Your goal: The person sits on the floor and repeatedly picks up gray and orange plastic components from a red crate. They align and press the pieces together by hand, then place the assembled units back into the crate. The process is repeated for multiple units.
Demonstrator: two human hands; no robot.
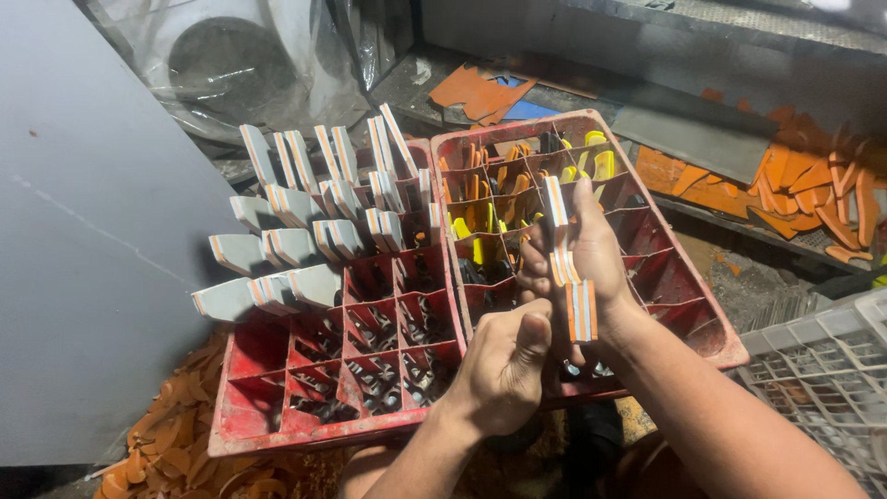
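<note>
My right hand (591, 259) grips a stack of flat grey pieces with orange and white edge stripes (560, 242), held upright over the right red crate (688, 268). My left hand (504, 370) is curled in a loose fist just below, its thumb touching the lower end of the stack (581, 312). The left red crate (277, 430) has several more grey striped pieces (309, 217) standing in its far compartments. Its near compartments show only dark bottoms.
Orange and yellow pieces (504, 194) fill the right crate's far cells. A grey panel (83, 231) leans at the left. Orange offcuts lie at lower left (171, 453) and at the right (813, 185). A grey plastic basket (832, 370) stands at lower right.
</note>
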